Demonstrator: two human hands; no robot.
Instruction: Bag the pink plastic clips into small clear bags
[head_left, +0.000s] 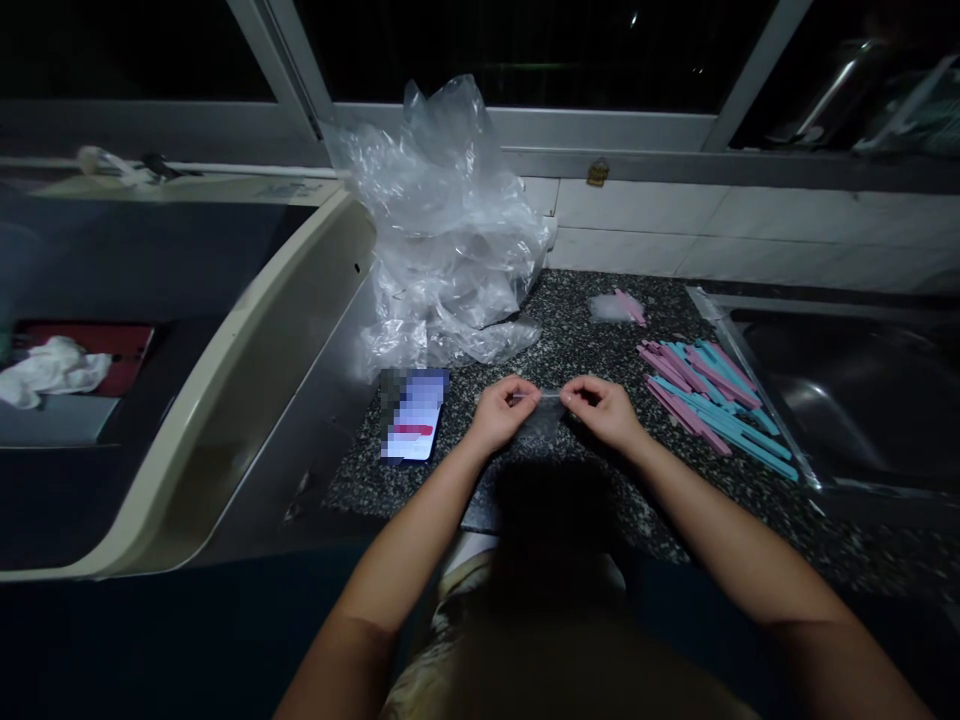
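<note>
A small clear plastic bag (546,420) hangs between my two hands above the speckled dark counter. My left hand (504,410) pinches its top edge on the left, and my right hand (602,408) pinches the same edge on the right. Whether anything lies inside the bag is too dark to tell. Right of my right hand is a loose pile of pink and light blue flat sticks (705,390). Behind the pile lies another small clear bag (609,308), with a pink stick (630,306) on it. A lit phone (415,415) rests left of my left hand.
A big heap of crumpled clear plastic (457,230) stands at the back by the window. A steel sink (862,390) is on the right. On the left, a beige and dark machine (247,330), likely a washer, carries a white cloth (56,370).
</note>
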